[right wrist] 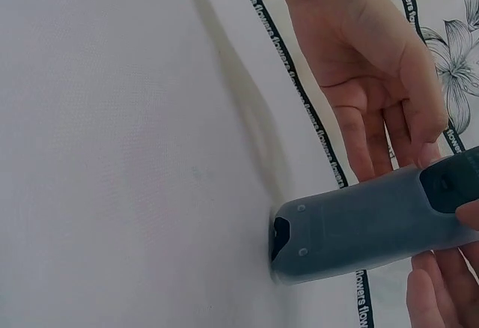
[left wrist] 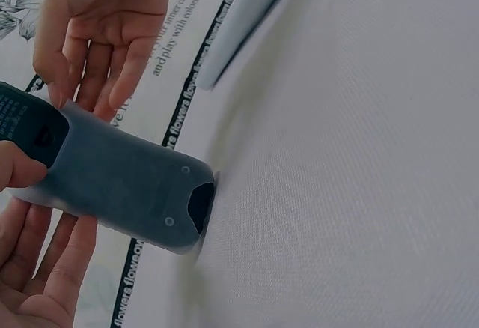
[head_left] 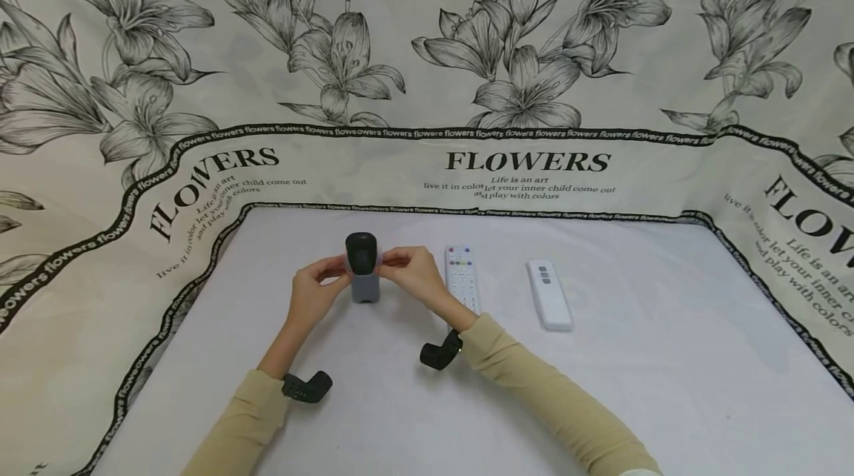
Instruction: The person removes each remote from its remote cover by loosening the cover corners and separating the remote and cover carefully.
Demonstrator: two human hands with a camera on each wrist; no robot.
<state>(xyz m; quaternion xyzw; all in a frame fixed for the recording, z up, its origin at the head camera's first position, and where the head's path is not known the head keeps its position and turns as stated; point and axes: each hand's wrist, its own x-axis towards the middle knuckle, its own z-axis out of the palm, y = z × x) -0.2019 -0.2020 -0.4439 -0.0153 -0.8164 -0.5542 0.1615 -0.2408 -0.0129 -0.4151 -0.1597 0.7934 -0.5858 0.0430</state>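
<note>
A black remote control stands upright, partly inside a translucent grey-blue silicone sleeve. The sleeve's lower end touches the white table, and its cut-out notch and small round studs show in both wrist views. My left hand pinches the sleeve's upper edge on the left side. On the opposite side my right hand pinches the same edge, thumb towards me and fingers behind. In the left wrist view the dark remote sticks out above the sleeve. The remote's button side is hidden.
A white remote with many buttons lies beside my right wrist, partly covered by the forearm. Further right lies another white remote with a few grey buttons. A flower-printed curtain borders the table's back and sides.
</note>
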